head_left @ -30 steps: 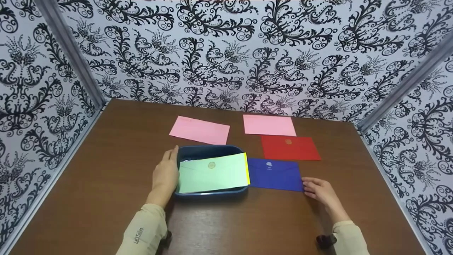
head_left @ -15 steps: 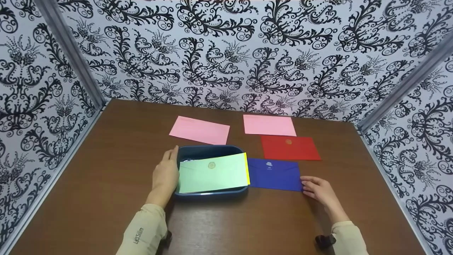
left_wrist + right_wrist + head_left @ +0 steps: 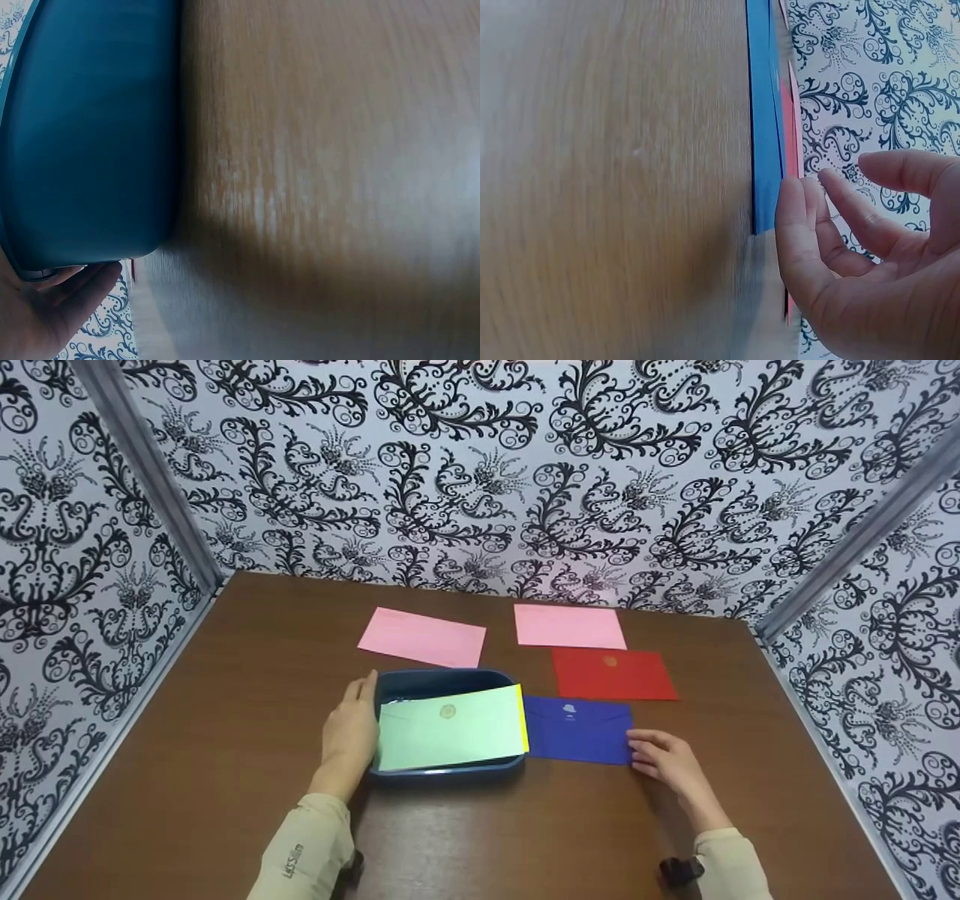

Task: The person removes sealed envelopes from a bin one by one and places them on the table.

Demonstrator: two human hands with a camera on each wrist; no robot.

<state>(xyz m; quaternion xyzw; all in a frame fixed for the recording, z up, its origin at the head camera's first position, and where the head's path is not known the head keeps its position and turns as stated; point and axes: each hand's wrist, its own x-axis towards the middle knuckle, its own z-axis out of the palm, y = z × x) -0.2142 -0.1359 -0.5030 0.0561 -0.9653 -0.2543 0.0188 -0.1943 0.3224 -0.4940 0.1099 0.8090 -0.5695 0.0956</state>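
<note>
My left hand (image 3: 350, 731) lies along the left end of a dark blue plastic basin (image 3: 427, 681), fingers extended against its side in the head view. Lying in the basin is a pale green envelope (image 3: 450, 735) with a round gold seal, and a yellow edge (image 3: 523, 718) shows under it on the right. Beside the basin, a blue envelope (image 3: 581, 735) with a white emblem rests on the table. My right hand (image 3: 667, 757) is at its right edge, fingertips overlapping it. In the right wrist view the thumb and loosely bent fingers (image 3: 855, 214) stand apart.
A red envelope (image 3: 615, 675) with a gold seal lies behind the blue one. Two pink envelopes (image 3: 424, 637) lie farther back on the brown table (image 3: 247, 697). Patterned black-and-white panels (image 3: 480, 472) enclose the back and sides.
My right hand has moved slightly left, its fingertips now farther over the blue envelope's right edge. My left hand and the basin have stayed put.
</note>
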